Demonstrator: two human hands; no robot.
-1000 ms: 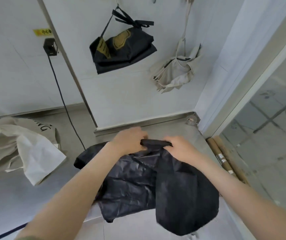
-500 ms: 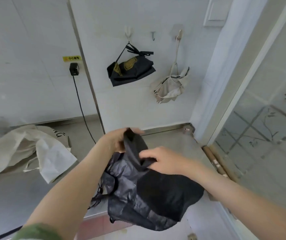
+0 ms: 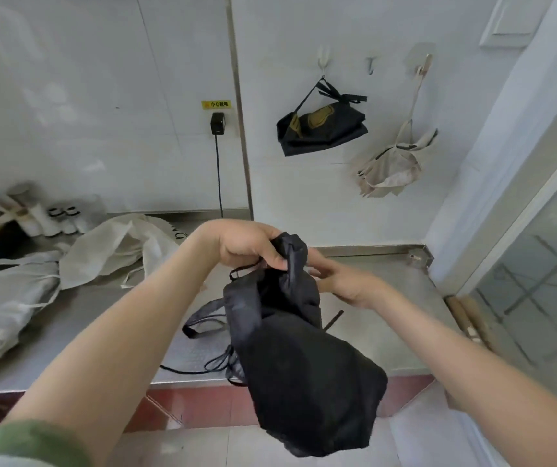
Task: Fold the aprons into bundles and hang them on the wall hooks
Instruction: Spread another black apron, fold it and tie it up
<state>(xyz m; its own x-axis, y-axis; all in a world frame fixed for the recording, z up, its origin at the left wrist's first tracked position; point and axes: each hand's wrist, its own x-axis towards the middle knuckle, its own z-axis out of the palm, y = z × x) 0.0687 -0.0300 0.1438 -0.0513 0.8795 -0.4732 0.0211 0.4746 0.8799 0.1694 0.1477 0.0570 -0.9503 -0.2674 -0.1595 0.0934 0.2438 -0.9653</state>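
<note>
Black apron (image 3: 299,348): it is held in the air over the front edge of the steel counter (image 3: 381,281), lifted off the surface. Thin straps trail from it down towards the steel.
Left hand (image 3: 247,244): the fingers are curled tightly round the gathered top of the apron, so the cloth is bunched into a narrow neck.
Right hand (image 3: 346,283): it is laid against the far side of that neck with the fingers stretched towards it. The fingertips are hidden by the cloth, so whether anything is pinched cannot be told.
Reason for the hold: the neck seems to be kept closed by one hand while the other is freed to work a strap round it — a judgement only.
Long axis: it runs from the neck at the hands down to the bulky end, slanting towards the lower right. The neck points up at the wall, and the heavy end hangs below the counter edge.
Wall hooks: a black bundle (image 3: 321,129) is hung on the left hook and a beige bundle (image 3: 391,163) on the right. The middle hook (image 3: 370,65) between them is bare and is probably meant for this apron.
Pale aprons (image 3: 119,247): these are left loose on the counter to the left, not yet folded.
</note>
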